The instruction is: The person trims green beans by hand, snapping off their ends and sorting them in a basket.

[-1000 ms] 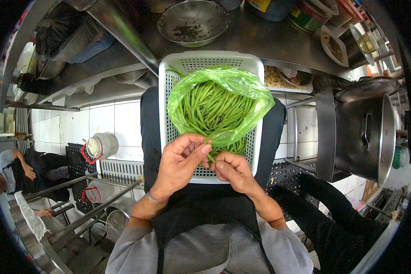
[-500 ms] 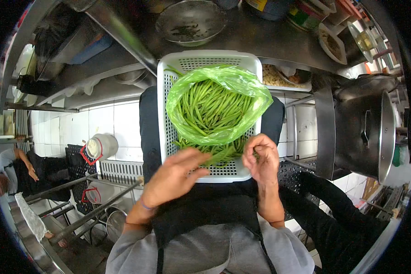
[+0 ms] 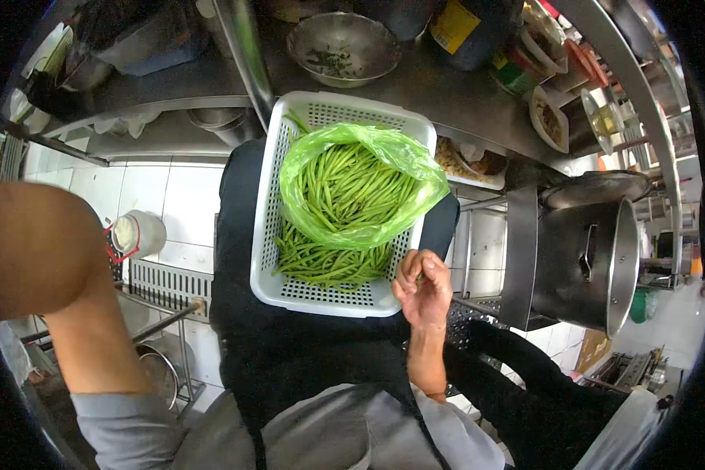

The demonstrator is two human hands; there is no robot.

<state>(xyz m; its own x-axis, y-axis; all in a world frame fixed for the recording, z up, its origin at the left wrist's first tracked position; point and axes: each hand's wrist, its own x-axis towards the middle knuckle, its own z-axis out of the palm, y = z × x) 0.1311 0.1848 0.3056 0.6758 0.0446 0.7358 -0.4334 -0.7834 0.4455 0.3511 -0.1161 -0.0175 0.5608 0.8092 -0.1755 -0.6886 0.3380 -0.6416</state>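
My right hand point(image 3: 424, 283) is closed at the lower right corner of a white plastic basket point(image 3: 333, 307), fingers curled together. A small greenish bit shows between the fingertips, too small to name. My left arm is lifted at the far left, and what seems to be my left hand point(image 3: 39, 251) is a large brown blur close to the camera, its fingers hidden. In the basket sits an open green plastic bag point(image 3: 427, 184) full of green beans point(image 3: 352, 184). More green beans point(image 3: 321, 262) lie loose in front of the bag. The basket rests on my lap.
A steel counter point(image 3: 462, 90) runs beyond the basket, holding a metal bowl point(image 3: 343, 51) with dark scraps. To the right stands a large steel pot point(image 3: 576, 266). A white bucket point(image 3: 141, 233) with a red handle is on the tiled floor at left.
My left hand has left the loose beans and risen to the far left, close to the camera. My right hand stays closed by the basket's corner. The view has shifted and turned slightly.
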